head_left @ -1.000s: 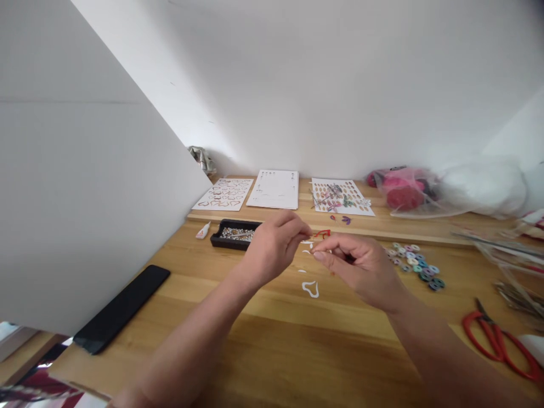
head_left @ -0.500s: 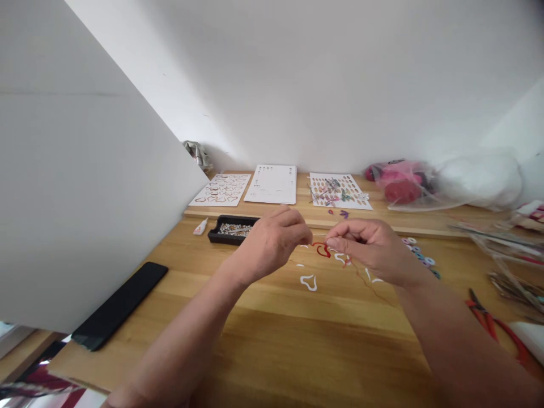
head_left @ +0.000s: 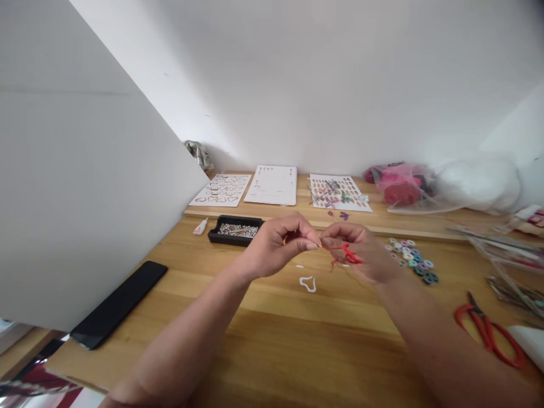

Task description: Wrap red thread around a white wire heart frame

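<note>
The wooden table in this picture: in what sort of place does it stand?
Probably a small craft workspace: spools of coloured thread, red-handled scissors and a black tray of beads share the table.

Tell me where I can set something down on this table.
Bare wood shows between the phone and left forearm, and from there to the right forearm, nearer than the white cutout. Right is crowded: spools, scissors.

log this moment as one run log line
left hand pinching red strand | right hand close beside | white cutout on table | red-handled scissors at right
</note>
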Available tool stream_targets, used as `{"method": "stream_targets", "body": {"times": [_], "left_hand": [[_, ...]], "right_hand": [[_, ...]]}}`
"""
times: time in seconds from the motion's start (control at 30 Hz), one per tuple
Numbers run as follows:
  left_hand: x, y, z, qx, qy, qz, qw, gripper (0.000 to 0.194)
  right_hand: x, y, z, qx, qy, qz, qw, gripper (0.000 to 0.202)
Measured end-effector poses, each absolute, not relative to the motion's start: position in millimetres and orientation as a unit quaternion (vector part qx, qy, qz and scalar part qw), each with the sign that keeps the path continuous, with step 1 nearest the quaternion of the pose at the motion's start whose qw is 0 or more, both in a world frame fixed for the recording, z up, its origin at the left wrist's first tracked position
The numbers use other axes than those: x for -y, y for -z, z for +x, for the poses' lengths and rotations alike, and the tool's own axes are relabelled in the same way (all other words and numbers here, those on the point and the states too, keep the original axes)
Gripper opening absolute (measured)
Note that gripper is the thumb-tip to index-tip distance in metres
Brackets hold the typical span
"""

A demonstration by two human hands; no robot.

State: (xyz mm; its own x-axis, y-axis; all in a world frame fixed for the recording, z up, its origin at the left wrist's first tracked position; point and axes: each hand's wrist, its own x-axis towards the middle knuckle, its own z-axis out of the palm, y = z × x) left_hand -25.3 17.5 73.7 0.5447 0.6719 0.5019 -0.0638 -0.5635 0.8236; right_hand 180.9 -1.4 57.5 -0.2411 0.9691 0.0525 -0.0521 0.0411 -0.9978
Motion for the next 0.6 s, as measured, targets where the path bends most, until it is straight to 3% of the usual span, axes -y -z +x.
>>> {"method": "stream_targets", "body": {"times": [0.13,0.23,0.43,0.53,0.6], "left_hand": [[-23,-65,-20,-0.248,-0.509,0.717,0.406,0.012],[-27,-62,-21,-0.303,-0.546,0.735,0.264,0.007],[-30,-63,-29,-0.294,-0.419,0.852,-0.109,0.017],[-28,-66,-33,-0.277,-0.341,0.886,-0.147,0.019],[-25,-70,-34,-0.261,-0.323,0.905,-0.092,0.020]], "right_hand": [[3,-43,168,0.479,-0.630,-0.414,0.450,0.033],[6,-43,163,0.503,-0.618,-0.418,0.436,0.031],[17,-62,168,0.659,-0.406,-0.470,0.424,0.029],[20,-70,177,0.695,-0.293,-0.502,0.423,0.024],[19,-73,184,0.711,-0.241,-0.511,0.418,0.022]]}}
